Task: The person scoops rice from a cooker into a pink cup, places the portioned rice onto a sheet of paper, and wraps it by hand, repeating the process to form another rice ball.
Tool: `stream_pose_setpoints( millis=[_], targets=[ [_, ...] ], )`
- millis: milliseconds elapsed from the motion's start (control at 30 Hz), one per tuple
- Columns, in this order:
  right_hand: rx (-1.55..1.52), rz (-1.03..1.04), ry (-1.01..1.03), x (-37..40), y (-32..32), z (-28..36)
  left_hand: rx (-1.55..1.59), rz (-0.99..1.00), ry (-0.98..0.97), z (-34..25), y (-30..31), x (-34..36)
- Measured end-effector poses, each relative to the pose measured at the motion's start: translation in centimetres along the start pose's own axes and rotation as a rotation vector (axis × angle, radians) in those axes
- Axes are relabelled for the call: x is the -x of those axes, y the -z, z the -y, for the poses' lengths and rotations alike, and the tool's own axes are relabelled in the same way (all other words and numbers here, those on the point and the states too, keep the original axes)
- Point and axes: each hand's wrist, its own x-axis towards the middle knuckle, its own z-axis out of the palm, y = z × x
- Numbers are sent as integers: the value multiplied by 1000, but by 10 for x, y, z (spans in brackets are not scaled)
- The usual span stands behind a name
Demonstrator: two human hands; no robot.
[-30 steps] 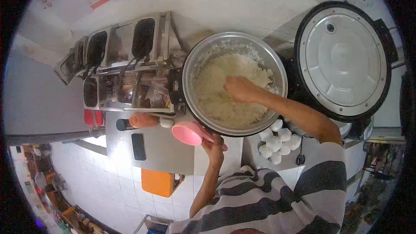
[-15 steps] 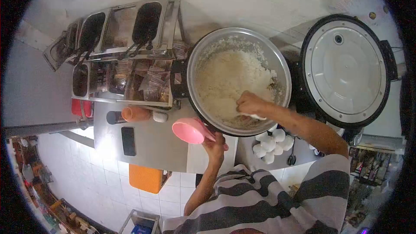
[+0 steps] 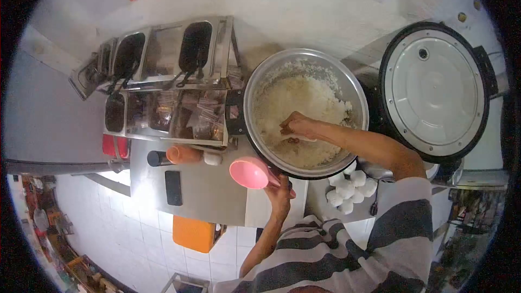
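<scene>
My right hand (image 3: 298, 126) reaches into a large rice cooker pot (image 3: 359, 97), low over the white cooked rice (image 3: 304, 95). Its fingers are closed round a white rice paddle (image 3: 307, 139); only part of the handle shows and the blade is hidden. Just outside the pot's front left rim, my left hand (image 3: 279, 195) grips the handle of a pink plastic scoop (image 3: 249, 172). The scoop's bowl points left, and its hollow faces up with nothing visible in it.
The cooker's lid (image 3: 434, 92) stands open at the right. Small white wrapped bundles (image 3: 350, 189) lie in front of the pot. A steel rack (image 3: 163, 84) of bins stands left; an orange bottle (image 3: 183, 154) and a phone (image 3: 173, 188) are on the counter.
My right hand has moved left and slightly up across the rice with the paddle. The whole view has shifted a little; my left hand still holds the pink scoop beside the pot.
</scene>
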Motion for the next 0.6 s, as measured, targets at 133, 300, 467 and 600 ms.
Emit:
stream_pose_setpoints(
  millis=[133, 300, 467, 600],
  targets=[
    [127, 208, 236, -4, 21, 4, 67, -9, -78, 4, -3, -5],
    [426, 172, 551, -22, 34, -14, 104, 8, -73, 9, 1, -8],
    [386, 241, 433, -26, 48, -25, 25, 22, -94, -26, 8, 12],
    [195, 178, 220, 8, 63, 3, 120, 25, -83, -58, 36, 25]
  ],
)
